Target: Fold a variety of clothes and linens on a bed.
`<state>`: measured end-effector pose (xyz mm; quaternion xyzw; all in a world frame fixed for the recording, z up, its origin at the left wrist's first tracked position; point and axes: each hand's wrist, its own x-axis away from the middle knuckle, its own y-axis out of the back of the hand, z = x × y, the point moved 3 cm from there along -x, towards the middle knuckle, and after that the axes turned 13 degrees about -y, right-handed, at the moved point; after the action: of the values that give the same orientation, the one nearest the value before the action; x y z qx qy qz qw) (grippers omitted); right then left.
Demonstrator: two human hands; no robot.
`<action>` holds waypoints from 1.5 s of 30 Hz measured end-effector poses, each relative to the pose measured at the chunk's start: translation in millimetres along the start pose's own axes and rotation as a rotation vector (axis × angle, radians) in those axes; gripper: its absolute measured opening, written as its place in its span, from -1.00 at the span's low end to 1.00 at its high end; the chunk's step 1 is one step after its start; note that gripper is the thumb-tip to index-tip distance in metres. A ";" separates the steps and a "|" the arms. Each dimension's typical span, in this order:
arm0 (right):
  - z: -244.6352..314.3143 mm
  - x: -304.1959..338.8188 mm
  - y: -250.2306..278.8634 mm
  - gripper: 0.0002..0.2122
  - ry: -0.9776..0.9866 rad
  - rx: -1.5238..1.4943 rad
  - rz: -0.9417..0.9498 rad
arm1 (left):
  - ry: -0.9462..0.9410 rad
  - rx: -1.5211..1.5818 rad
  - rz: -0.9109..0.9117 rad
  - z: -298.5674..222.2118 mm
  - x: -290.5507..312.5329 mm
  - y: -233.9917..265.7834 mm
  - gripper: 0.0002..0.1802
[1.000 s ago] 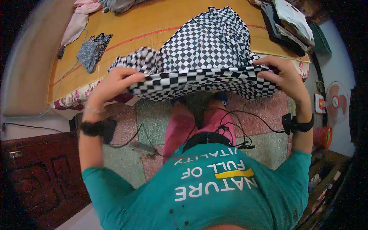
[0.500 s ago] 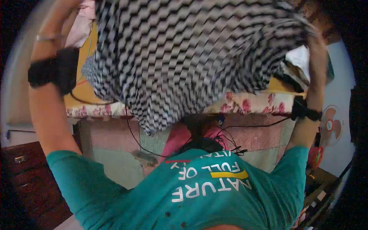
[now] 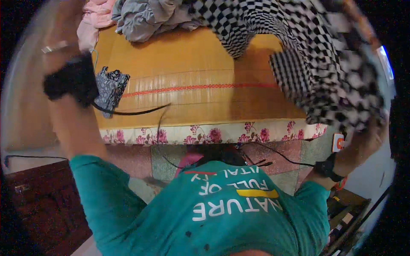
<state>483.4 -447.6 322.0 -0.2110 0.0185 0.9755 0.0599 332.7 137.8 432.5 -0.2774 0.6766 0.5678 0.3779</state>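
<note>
A black-and-white checkered cloth [image 3: 341,72] sweeps in a blurred arc over the bed's right side, and its upper part runs out past the top edge. My right hand [image 3: 372,135] is closed on its lower right end, low beside the bed. High at the far left, my left hand [image 3: 64,21] is smeared by motion and its fingers do not show. A small dark patterned cloth [image 3: 111,87] lies on the mat beside my left forearm.
A yellow woven mat [image 3: 183,104] covers the bed, above a floral edge [image 3: 213,134]. Grey crumpled cloth [image 3: 147,19] and pink cloth [image 3: 97,17] lie at the far left. Black cables [image 3: 282,154] hang near my waist. Dark wooden furniture [image 3: 47,200] stands at left.
The checkered cloth, spread across the middle between my arms, has swung to the right, uncovering the mat and the grey cloth. My right hand has come down and nearer.
</note>
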 end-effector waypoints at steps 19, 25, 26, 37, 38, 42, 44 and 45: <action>-169.6 161.1 -239.3 -0.48 0.036 0.619 1.428 | 0.675 0.157 0.426 -17.1 419.0 -37.2 -0.61; -239.2 138.7 -181.5 -0.43 -0.077 0.959 1.394 | 0.594 0.368 0.588 -132.2 404.7 -81.0 -0.48; -245.9 137.9 -175.8 -0.42 -0.140 1.010 1.403 | 0.617 0.352 0.623 -141.5 411.4 -84.4 -0.50; -297.5 119.2 -116.4 -0.45 -0.274 0.975 0.950 | 0.552 0.101 0.674 -152.4 424.5 -101.8 -0.58; -298.8 117.8 -113.4 -0.47 -0.337 0.881 0.853 | 0.550 0.102 0.676 -151.1 427.6 -104.1 -0.60; -289.5 116.0 -94.9 -0.62 -0.419 1.300 0.777 | 0.545 0.102 0.653 -149.7 433.0 -109.2 -0.72; -284.1 120.7 -93.8 -0.74 -0.607 1.297 0.940 | 0.575 0.131 0.620 -149.5 434.1 -113.6 -0.78; -288.3 120.3 -88.6 -0.74 -0.605 1.295 0.929 | 0.566 0.133 0.614 -148.9 429.5 -116.7 -0.78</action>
<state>503.8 -364.2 8.8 0.1634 0.6408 0.7123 -0.2352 156.6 -8.3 22.8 -0.1828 0.8400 0.5108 0.0075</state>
